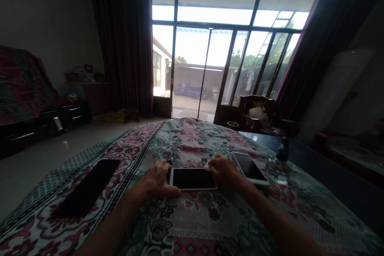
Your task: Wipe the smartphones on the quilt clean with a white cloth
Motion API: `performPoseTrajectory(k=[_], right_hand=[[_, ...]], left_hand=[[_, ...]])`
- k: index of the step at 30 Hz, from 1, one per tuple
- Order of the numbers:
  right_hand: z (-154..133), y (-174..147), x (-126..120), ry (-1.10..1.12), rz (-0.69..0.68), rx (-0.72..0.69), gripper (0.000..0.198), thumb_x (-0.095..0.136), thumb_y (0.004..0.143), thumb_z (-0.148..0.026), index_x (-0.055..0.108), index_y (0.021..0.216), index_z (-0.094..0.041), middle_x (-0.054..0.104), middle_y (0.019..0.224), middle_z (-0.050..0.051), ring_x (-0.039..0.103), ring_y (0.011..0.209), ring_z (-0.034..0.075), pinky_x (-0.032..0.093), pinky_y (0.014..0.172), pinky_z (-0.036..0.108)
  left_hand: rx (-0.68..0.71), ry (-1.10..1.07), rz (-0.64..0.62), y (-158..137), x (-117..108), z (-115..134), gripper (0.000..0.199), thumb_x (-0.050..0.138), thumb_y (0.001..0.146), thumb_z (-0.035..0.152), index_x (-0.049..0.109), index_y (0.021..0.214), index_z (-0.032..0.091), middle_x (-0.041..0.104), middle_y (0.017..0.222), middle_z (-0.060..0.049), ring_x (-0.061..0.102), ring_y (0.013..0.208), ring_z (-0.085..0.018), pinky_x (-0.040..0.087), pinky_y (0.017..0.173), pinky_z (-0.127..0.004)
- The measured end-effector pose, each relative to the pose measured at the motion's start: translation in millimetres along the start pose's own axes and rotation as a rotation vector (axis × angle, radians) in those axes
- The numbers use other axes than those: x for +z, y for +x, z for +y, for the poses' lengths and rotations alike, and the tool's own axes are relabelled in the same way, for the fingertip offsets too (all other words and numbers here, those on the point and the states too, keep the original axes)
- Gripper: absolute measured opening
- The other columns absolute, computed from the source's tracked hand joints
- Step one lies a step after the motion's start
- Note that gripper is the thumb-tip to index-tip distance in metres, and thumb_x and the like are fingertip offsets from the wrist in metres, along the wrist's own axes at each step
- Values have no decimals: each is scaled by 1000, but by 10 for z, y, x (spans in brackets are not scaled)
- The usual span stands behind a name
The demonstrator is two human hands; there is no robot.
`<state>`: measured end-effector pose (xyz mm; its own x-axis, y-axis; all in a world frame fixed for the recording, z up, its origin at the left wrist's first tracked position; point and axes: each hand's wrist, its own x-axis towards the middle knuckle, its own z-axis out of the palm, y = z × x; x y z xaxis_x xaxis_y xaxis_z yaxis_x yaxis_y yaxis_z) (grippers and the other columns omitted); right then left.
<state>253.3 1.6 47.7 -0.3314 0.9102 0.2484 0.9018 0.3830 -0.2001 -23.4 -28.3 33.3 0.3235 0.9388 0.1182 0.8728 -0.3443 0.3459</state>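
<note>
A white-framed smartphone (193, 179) with a dark screen lies sideways on a patterned cloth. My left hand (157, 182) grips its left end, the thumb along the near edge and the fingers curled at the far corner. At the phone's right end, my right hand (224, 170) is closed on a small white wad (207, 167), perhaps tissue or cloth, at the far right corner. Just beyond that hand rests a second white phone (250, 167), screen up. Off to the left lies a flat black rectangular object (88, 187), like a tablet or large phone.
The flowered cloth (198, 224) covers the table. A clear glass or jar with a dark top (280, 168) stands at the right, beside a dark glossy surface (303, 168). Farther off are a wooden chair (259, 112), glass doors and a low black cabinet (75, 114).
</note>
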Motion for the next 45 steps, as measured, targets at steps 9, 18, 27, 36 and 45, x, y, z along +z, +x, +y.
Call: performPoseTrajectory(k=[9,18,27,36,45], right_hand=[[-147,-57,-58,-44,-28,-81,21,52,88,-20,70,77,-20,65,88,5,58,81,16,37,74,26],[-274,-28,72,-173,1,-98,25,48,93,-22,69,78,-20,63,92,6,56,87,19,34,80,31],[-579,164,235,-114,0,-209,28,48,95,-25,70,78,-21,64,90,4,55,88,17,32,82,30],[-868,334,280,-88,-47,-210,27,49,92,-24,71,77,-20,66,91,5,57,85,18,34,78,31],[-307,253,-78,-86,-168,12,12,61,80,-20,73,80,-22,68,90,7,60,84,22,38,74,32]], left_hand=[[60,-69,-38,50,92,-252,81,78,59,53,56,131,23,41,150,-9,32,139,-33,29,114,-42],[35,-98,-90,65,78,-231,83,77,59,58,56,133,26,38,153,-6,25,143,-34,24,117,-44],[33,-92,-97,76,83,-220,83,78,60,57,55,133,23,38,153,-9,26,142,-32,23,116,-41],[60,-120,-106,116,124,-285,84,78,57,59,57,131,27,38,152,-8,25,143,-34,22,117,-45],[39,-155,-119,95,97,-270,83,78,58,58,55,132,27,36,153,-7,23,143,-33,22,116,-46]])
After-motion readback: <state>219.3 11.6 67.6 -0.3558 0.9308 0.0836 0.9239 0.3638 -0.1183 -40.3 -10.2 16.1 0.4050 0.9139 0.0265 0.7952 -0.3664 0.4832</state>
